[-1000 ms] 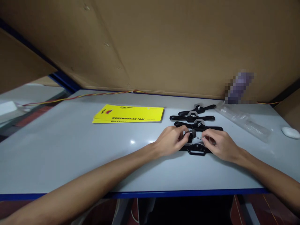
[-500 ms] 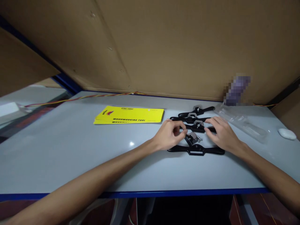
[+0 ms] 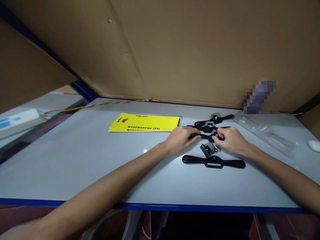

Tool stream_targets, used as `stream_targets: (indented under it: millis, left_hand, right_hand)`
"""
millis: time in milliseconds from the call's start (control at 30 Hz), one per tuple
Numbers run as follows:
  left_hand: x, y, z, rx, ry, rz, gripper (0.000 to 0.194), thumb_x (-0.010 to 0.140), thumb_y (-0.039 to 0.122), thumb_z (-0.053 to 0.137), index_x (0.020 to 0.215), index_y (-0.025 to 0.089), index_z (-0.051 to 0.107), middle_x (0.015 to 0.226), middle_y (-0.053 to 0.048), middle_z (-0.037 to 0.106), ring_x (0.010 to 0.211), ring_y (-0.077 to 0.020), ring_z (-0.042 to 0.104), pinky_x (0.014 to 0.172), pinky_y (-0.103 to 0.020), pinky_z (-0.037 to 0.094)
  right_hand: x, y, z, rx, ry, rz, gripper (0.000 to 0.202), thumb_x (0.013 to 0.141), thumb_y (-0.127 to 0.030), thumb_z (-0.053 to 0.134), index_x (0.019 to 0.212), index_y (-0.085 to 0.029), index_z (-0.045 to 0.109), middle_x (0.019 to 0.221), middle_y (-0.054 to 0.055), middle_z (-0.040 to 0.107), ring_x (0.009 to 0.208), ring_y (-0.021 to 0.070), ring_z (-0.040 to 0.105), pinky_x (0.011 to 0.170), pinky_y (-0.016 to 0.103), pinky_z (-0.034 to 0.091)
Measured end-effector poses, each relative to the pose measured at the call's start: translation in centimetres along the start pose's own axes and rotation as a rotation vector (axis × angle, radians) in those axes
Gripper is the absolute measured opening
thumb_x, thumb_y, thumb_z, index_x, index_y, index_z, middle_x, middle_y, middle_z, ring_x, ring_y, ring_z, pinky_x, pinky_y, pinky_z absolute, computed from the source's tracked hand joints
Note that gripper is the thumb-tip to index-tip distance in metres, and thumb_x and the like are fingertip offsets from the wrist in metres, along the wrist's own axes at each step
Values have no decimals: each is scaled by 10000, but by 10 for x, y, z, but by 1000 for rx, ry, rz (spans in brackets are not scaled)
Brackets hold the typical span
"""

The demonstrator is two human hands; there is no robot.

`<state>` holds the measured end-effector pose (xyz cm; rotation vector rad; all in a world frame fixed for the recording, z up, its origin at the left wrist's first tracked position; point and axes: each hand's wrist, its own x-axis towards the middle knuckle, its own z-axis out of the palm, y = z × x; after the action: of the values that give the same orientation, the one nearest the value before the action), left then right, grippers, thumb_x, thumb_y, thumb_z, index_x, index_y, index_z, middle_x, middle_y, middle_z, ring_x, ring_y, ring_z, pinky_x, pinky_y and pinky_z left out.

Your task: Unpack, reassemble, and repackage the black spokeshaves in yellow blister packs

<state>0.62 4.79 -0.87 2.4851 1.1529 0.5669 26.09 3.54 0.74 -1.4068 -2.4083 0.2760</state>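
Across the pale surface (image 3: 95, 170) I see yellow cards (image 3: 150, 123) toward the far edge, left of centre, and a clear shell (image 3: 271, 135) near the far right corner. My left grip (image 3: 183, 138) pinches the left handle of a black shave (image 3: 205, 136) and my right grip (image 3: 231, 139) pinches its right side, with two more shaves (image 3: 208, 128) just beyond. Nearer the front edge lie a bare frame (image 3: 213, 161) and, smallest, loose parts (image 3: 205, 150) behind it.

The black shave (image 3: 206, 136) has a handle (image 3: 194, 135) at each end and a pale plate (image 3: 214, 132) mid-body. It is just past three o'clock of the view's centre, spanning roughly nine to three; whether lifted is hard to tell.
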Motion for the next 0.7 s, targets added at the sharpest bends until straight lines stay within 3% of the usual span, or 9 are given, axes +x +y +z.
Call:
stream_targets:
  millis: [267, 467, 700]
  left_hand:
    - [-2, 3, -1, -19, -24, -30, 383, 1019, 431, 499, 1133, 191, 775, 935, -87, 772, 727, -191, 622, 681, -332, 440]
    - [-3, 2, 3, -33, 7, -45, 380, 1013, 432, 502, 1106, 194, 783, 897, -83, 770, 671, -180, 601, 652, -331, 427]
    - [0, 1, 4, 6, 5, -79, 394, 1007, 399, 493, 1168, 167, 768, 858, -85, 750, 662, -174, 588, 666, -324, 424]
  right_hand:
    - [-2, 2, 1, -86, -59, -49, 237, 947, -347, 519, 742, -236, 479, 703, 30, 610, 607, 166, 468, 622, 331, 316]
    - [-2, 2, 4, -124, -43, -37, 204, 930, -340, 504, 758, -235, 478, 696, 27, 590, 606, 168, 462, 633, 331, 311]
    - [-10, 7, 7, 64, 33, -261, 149, 864, -159, 451, 798, -253, 357, 707, -1, 517, 607, 150, 416, 614, 319, 310]
